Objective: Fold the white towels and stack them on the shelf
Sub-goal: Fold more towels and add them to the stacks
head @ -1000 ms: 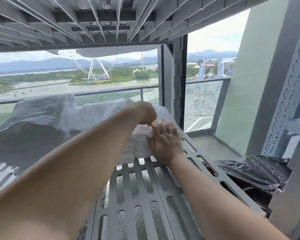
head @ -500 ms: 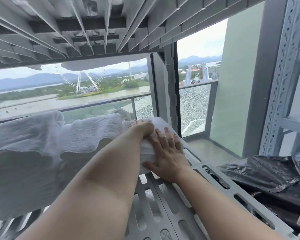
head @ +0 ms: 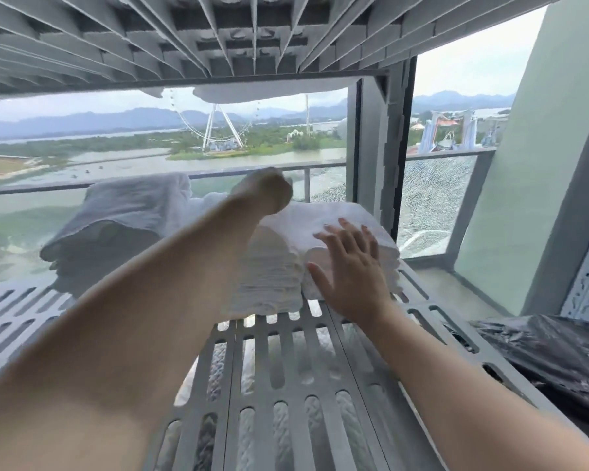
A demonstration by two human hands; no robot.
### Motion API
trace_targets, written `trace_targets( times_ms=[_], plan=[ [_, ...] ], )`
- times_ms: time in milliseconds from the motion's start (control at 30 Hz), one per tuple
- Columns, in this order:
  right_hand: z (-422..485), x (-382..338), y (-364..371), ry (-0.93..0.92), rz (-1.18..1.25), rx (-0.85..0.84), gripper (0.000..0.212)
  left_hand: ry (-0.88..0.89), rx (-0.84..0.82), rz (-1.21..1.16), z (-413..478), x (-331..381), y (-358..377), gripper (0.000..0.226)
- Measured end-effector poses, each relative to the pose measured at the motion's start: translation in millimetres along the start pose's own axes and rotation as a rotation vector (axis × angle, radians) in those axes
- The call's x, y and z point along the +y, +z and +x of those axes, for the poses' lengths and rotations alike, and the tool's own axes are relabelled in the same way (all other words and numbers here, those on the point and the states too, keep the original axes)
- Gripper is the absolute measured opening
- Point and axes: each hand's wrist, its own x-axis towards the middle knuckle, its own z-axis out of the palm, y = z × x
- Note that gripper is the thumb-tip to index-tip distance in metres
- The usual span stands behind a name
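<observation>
Low in the frame the slotted shelf (head: 276, 385) runs away from the camera. At centre right the right hand (head: 351, 270) rests straight, spread fingers on the front of the folded white towels (head: 272, 277), stacked mid-frame on the shelf. Just beyond, the left hand (head: 266, 192), blurred and curled on nothing, has lifted off them: this stack looks settled

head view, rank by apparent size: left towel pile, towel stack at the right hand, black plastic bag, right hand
1-2. towel stack and left towel pile: alike, left arm hides part, unranked
3. black plastic bag, cut by frame edge
4. right hand, smallest
</observation>
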Motion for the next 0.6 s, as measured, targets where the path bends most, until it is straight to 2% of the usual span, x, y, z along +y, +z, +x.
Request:
trace_targets(
  times_ms=[133, 333, 433, 467, 600],
  plan=[
    [34.6, -39.6, -4.6, 0.253, 0.291, 0.038, 0.034, -0.005, 0.085, 0.115, -7.0, -41.2, -15.4, 0.039],
    [113.0, -85.2, -1.0, 0.314, 0.413, -0.246, 0.028, 0.113, -0.012, 0.277, -32.4, -68.8, -6.1, 0.046],
    [128.9, -87.6, 16.0, 0.317, 0.307, -0.503, 0.026, 0.120, -0.067, 0.245, -32.7, -72.0, 1.6, 0.055],
    [125.5, -83.5, 22.4, 0.313, 0.253, -0.538, 0.027, 0.134, -0.074, 0.260, -33.8, -73.0, 3.9, 0.058],
    [92.6, -59.5, 40.1, 0.278, 0.112, -0.420, 0.033, 0.154, -0.109, 0.364, -32.7, -72.9, 2.8, 0.061]
  ],
)
